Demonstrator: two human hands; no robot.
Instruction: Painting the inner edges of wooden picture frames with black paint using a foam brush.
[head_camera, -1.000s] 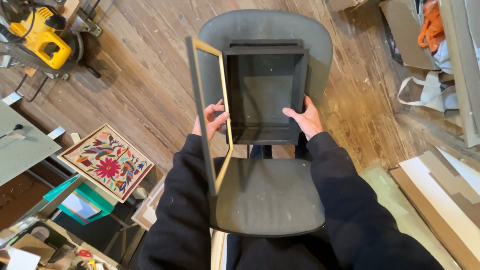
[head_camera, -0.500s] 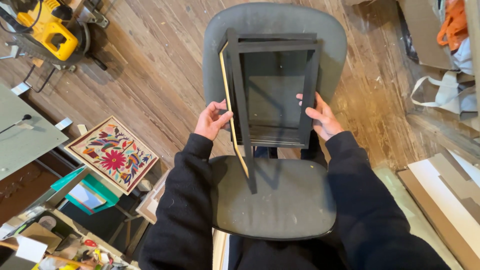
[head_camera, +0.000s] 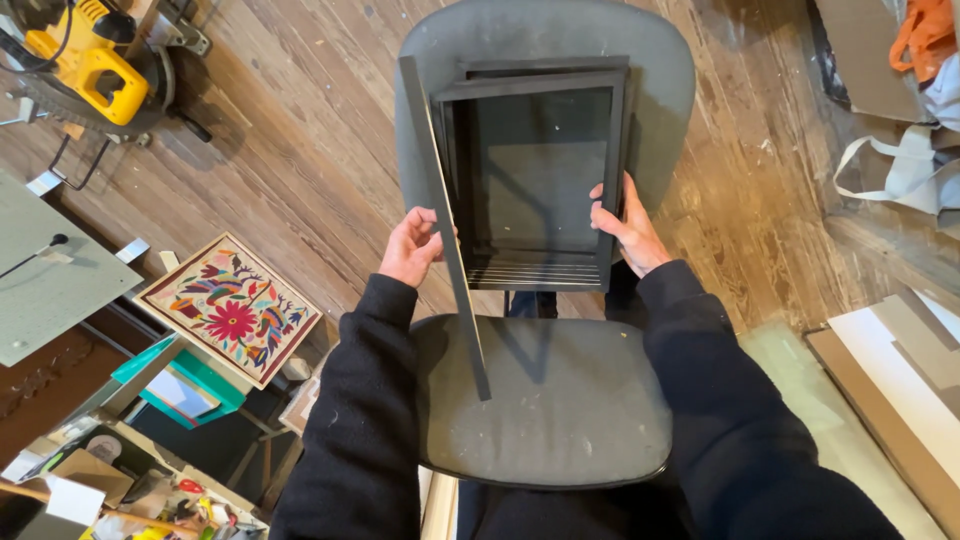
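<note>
In the head view, a stack of black picture frames (head_camera: 535, 175) is held upright above the seat of a grey office chair (head_camera: 560, 400), against its backrest. The left edge is gripped by the left hand (head_camera: 410, 248), fingers curled around a frame swung edge-on, while the right edge is clasped by the right hand (head_camera: 625, 225), thumb in front. A floral embroidered panel (head_camera: 228, 308) and a yellow mitre saw (head_camera: 90, 60) are seen on the left.

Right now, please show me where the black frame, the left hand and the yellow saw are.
black frame (head_camera: 617, 150): head view, on its right side rail.
left hand (head_camera: 410, 250): head view, on the back of the hand.
yellow saw (head_camera: 92, 68): head view, on its yellow housing.
</note>
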